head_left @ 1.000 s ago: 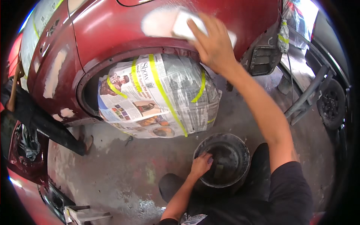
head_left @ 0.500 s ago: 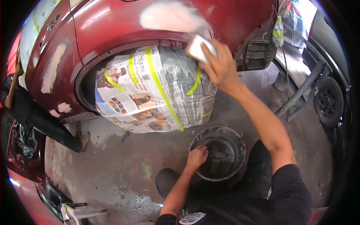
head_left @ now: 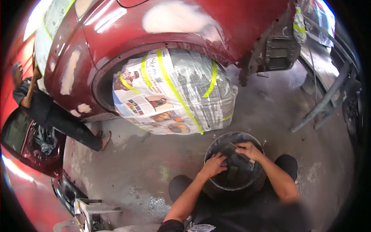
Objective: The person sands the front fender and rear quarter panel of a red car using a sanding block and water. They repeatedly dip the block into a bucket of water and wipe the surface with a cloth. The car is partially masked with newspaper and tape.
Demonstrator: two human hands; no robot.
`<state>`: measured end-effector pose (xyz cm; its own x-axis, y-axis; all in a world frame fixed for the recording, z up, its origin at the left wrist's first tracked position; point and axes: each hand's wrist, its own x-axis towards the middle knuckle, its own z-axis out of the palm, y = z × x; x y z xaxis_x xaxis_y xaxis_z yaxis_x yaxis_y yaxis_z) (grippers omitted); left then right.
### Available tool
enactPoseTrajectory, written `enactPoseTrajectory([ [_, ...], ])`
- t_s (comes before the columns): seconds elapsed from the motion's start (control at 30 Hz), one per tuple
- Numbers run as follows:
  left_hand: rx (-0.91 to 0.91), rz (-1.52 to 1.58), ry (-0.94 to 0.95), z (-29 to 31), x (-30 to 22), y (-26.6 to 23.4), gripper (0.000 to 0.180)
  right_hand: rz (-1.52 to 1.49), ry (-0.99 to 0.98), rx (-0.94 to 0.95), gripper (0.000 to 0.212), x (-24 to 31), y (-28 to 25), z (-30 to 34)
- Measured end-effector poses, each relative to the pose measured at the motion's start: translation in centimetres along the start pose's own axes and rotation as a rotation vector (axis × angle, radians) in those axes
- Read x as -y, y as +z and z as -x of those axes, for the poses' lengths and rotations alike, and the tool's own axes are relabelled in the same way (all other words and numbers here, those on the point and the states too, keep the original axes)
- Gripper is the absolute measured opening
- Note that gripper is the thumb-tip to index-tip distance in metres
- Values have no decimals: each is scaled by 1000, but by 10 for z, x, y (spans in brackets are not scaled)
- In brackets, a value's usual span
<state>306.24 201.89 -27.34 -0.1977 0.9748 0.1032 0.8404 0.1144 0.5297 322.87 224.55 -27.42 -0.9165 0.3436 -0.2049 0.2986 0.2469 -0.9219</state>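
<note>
A round dark bucket (head_left: 259, 173) stands on the floor between my knees. Over its right side my right hand (head_left: 249, 150) grips a thin, flat sanding block (head_left: 240, 152), seen nearly edge-on. At the bucket's left side is my left hand (head_left: 214, 165), its fingers curled inward over the opening; a small purplish bit shows at them, too small to name. Inside the bucket lies a dull greenish block (head_left: 232, 173). Ahead is the dark red car body panel (head_left: 247, 27) with a pale filler patch (head_left: 174, 17) above the wheel arch.
Newspaper with yellow-green tape (head_left: 181, 104) wraps the wheel. A person in dark clothes (head_left: 58, 112) stands at left by the car. Metal bars (head_left: 328, 96) stand at right. A small stool (head_left: 94, 208) and car parts (head_left: 42, 150) are at lower left.
My right hand has come down from the panel's wheel arch to the bucket, still holding the sanding block. My left hand stays at the bucket. The view has shifted slightly.
</note>
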Motion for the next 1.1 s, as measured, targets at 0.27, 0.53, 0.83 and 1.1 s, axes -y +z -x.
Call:
enactPoseTrajectory([
  [0.27,-924,-485,83,-93,-55,-275,60,422,-174,44,64,-21,0,-12],
  [0.53,-1178,-824,-66,-183,-51,-436,92,584,-245,34,58,-25,9,-9],
  [0.83,-1019,-823,175,-234,-92,-329,101,568,-88,18,56,-8,3,-11],
  [1.1,-933,-496,328,-193,-98,-283,86,607,-18,-15,60,-6,4,-9],
])
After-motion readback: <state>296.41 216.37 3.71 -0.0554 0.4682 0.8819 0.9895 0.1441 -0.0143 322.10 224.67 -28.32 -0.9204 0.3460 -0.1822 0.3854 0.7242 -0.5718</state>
